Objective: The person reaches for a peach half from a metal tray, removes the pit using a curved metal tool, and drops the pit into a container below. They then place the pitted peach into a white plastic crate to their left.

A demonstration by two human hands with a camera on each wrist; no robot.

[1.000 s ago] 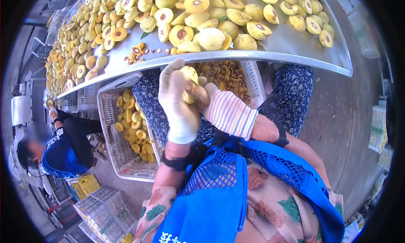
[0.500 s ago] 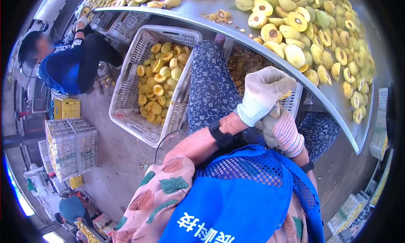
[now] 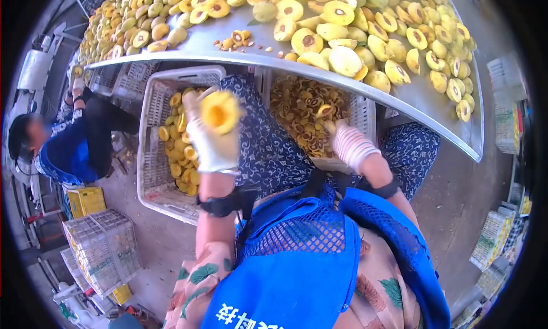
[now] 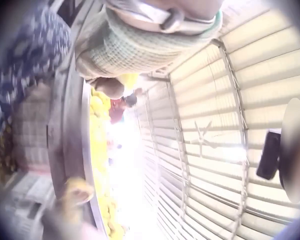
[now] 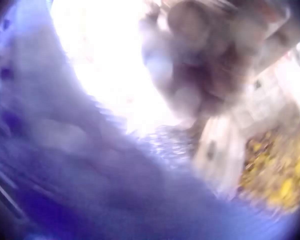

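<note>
The gloved left hand (image 3: 212, 140) holds a hollowed yellow peach half (image 3: 220, 113), blurred, its round orange cavity facing up. That hand is at the right side of a white crate (image 3: 149, 175) of peach halves. Over a second crate (image 3: 365, 115), full of brown-yellow cut-out peach centres (image 3: 302, 103), is the right hand (image 3: 345, 139) in a striped cuff. At its fingertips it pinches a cut-out peach centre (image 3: 323, 111), which shows as a blurred ring (image 4: 79, 192) in the left wrist view. The right wrist view is heavily blurred.
A metal table (image 3: 274, 62) piled with cut peaches (image 3: 339, 14) runs across in front, its raised edge near both hands. The person's patterned trouser leg (image 3: 265, 129) lies between the crates. Another person (image 3: 74, 152) sits at the left, near stacked crates (image 3: 103, 252).
The hands were together over the lap, working on a peach. Now they are apart, the left with a peach half near the left crate, the right over the other crate. The head view has swung.
</note>
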